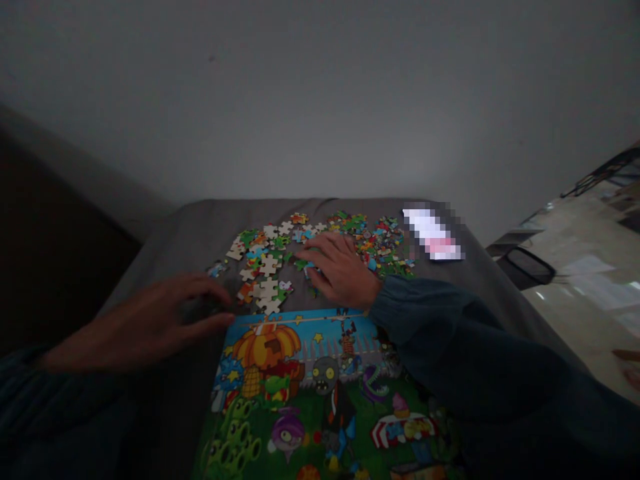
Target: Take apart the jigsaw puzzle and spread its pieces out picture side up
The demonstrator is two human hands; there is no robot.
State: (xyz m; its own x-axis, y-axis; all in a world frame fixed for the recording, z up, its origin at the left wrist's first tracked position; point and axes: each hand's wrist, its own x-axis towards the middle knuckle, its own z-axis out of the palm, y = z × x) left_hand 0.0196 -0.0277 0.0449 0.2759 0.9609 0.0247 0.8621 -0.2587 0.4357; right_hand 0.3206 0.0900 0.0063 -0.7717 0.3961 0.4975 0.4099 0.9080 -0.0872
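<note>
Many loose jigsaw puzzle pieces [270, 265] lie spread over the grey cloth, some picture side up, others showing pale backs. My right hand [337, 267] rests palm down among them with its fingers spread, covering some pieces. On the left, my left hand [170, 317] is held beside the pile, slightly blurred, with thumb and fingers apart and nothing visible between them. A colourful cartoon picture board [310, 400] with a pumpkin and a zombie lies in front of the pieces. My right sleeve covers part of its right side.
The grey cloth-covered surface [170, 233] ends against a pale wall [320, 100]. A lit phone [433, 233], pixelated, lies at the right rear. Past the right edge, a dark-framed object [530, 263] stands above a shiny floor [590, 287].
</note>
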